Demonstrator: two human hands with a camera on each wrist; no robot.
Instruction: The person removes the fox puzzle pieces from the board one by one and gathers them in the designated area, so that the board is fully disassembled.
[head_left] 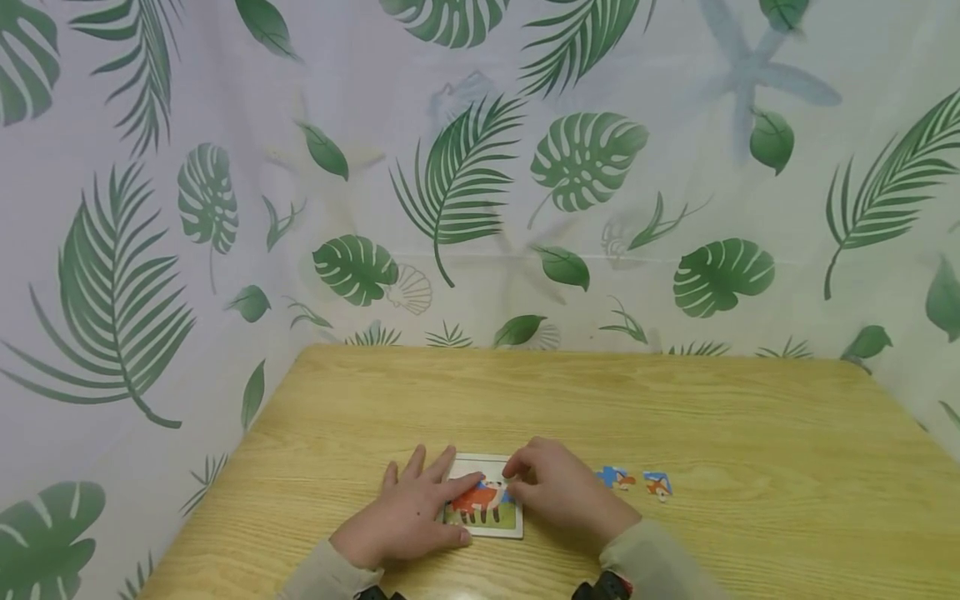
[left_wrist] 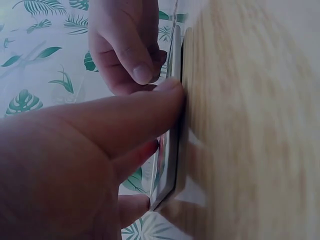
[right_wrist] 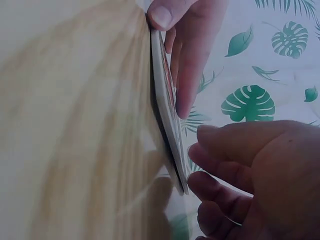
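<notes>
A small framed picture puzzle (head_left: 483, 518) with a red animal on green ground lies on the table. Across its left side rests my left hand (head_left: 412, 508), fingers spread, index fingertip on the picture and thumb along the near edge. My right hand (head_left: 566, 492) is at the board's right side, fingers bent, with a gap between thumb and index finger. In the right wrist view, the right hand (right_wrist: 250, 170) shows no piece at its fingertips, beside the thin board (right_wrist: 167, 110). The left wrist view shows the left thumb (left_wrist: 130, 117) against the board's edge (left_wrist: 172, 145).
Right of the right hand, two loose blue-and-orange pieces lie on the wooden table (head_left: 750, 450): one piece (head_left: 615, 477) partly beside the wrist, another piece (head_left: 658, 485) farther right. A leaf-patterned cloth (head_left: 480, 208) hangs behind the table.
</notes>
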